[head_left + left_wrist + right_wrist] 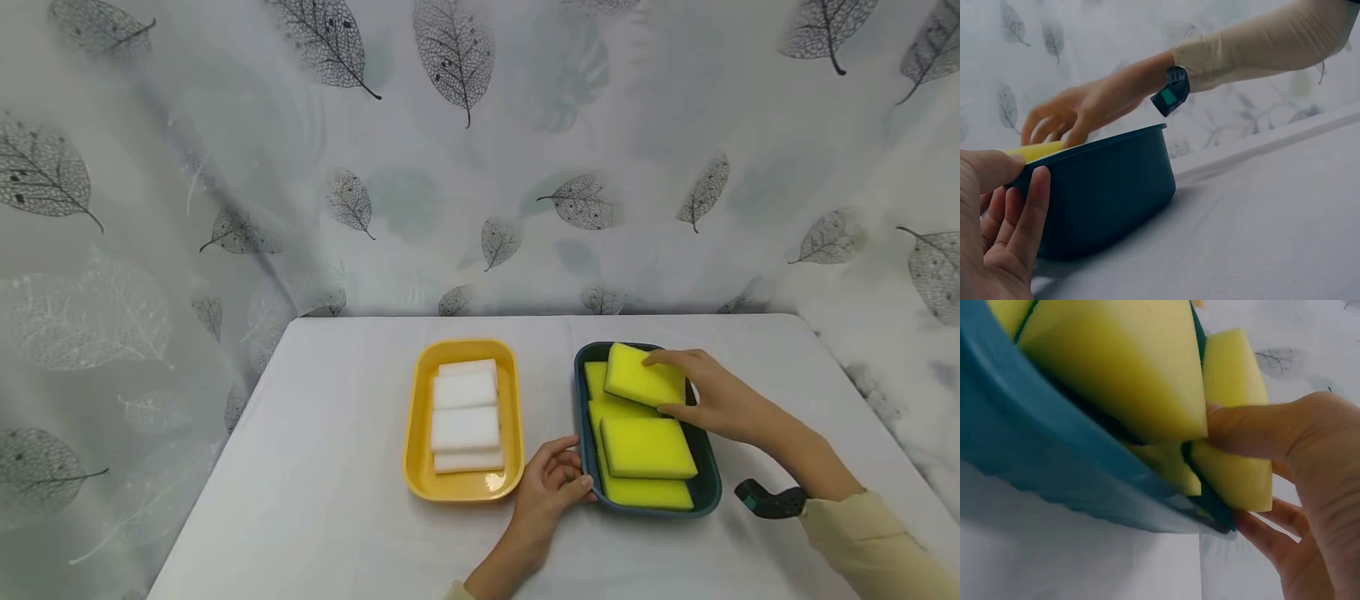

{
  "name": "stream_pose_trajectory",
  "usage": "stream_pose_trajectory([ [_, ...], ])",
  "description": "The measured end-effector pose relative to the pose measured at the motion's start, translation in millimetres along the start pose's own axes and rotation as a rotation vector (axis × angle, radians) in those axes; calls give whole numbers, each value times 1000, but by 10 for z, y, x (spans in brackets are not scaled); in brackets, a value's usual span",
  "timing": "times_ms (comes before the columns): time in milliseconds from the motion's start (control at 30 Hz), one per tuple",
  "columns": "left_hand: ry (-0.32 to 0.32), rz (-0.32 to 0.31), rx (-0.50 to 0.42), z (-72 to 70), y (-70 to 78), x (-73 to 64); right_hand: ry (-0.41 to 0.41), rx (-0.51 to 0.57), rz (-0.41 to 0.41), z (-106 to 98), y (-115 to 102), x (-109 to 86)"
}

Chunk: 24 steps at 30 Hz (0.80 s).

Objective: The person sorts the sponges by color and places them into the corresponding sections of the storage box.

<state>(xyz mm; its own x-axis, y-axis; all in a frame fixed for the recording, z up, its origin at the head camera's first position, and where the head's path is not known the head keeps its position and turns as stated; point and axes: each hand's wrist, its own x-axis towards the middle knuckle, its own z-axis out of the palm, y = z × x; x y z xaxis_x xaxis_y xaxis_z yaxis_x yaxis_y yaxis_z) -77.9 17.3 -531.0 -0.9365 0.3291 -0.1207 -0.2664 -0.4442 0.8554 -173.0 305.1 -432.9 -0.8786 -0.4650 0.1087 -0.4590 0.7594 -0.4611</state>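
Observation:
A dark teal plastic tub [708, 492] holds several yellow sponges with dark green undersides. My right hand [720, 398] grips the uppermost sponge at the back [636, 377], which lies tilted over the others. In the right wrist view, the thumb presses one edge of that sponge [1235, 478] while the fingers reach round its dark green side. My left hand [547, 493] pinches the tub's near left side. The left wrist view has the left thumb over the rim and a finger against the outer wall [1104, 187]. Another yellow sponge [648, 447] lies on top at the front.
Left of the tub stands a yellow tray [422, 479] with several white sponge blocks [465, 429] in an overlapping row. Both containers rest on a white-covered table [322, 467]. A leaf-patterned curtain [420, 183] hangs behind the table. A dark device [771, 500] sits at the right wrist.

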Motion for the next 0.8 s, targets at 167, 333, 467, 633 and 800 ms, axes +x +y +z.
stream_pose_trajectory([
  [167,-6,-10,-14,-17,4,-8,-48,2,-65,104,-1,75],
  [333,-14,-9,-17,-8,17,-6,-87,-8,-100,128,20,132],
  [467,-18,0,-16,11,3,-1,-116,-6,-84,94,17,137],
  [633,-18,17,-12,17,-18,22,-104,11,-98,87,10,160],
  [800,-7,23,-1,-6,-11,9,-124,26,-70,142,3,212],
])
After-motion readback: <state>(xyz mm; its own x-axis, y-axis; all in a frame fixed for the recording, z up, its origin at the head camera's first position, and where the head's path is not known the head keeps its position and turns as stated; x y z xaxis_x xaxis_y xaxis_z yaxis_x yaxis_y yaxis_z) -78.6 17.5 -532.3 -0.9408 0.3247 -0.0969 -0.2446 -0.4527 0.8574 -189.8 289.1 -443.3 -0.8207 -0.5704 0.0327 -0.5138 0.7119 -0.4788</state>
